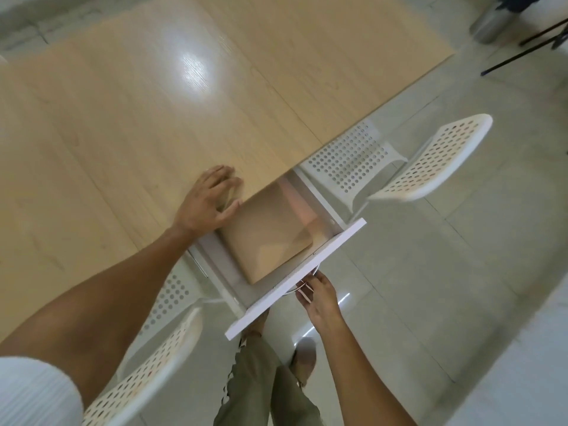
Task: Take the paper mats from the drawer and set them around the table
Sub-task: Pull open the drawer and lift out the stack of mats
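Drawer (307, 272) pulled out from under the near table (138, 118) edge, brown paper mats (267, 235) lying flat inside. Right hand (319, 299) gripping the metal handle (302, 282) on the drawer front. Left hand (209, 201) flat on the tabletop, fingers spread, thumb touching the mats. White perforated chairs (430, 161) at both sides.

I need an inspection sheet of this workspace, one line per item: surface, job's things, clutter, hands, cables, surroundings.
Surface: light wooden table, bare where visible.
Job's things: white drawer pulled open; stack of brown paper mats lying inside.
Clutter: nothing seen.
Hands: left hand rests flat on the table edge, thumb by the mats; right hand grips the drawer handle.
Cables: nothing seen.
Surroundings: white perforated chairs on either side of the drawer, tiled floor, metal bin far right.
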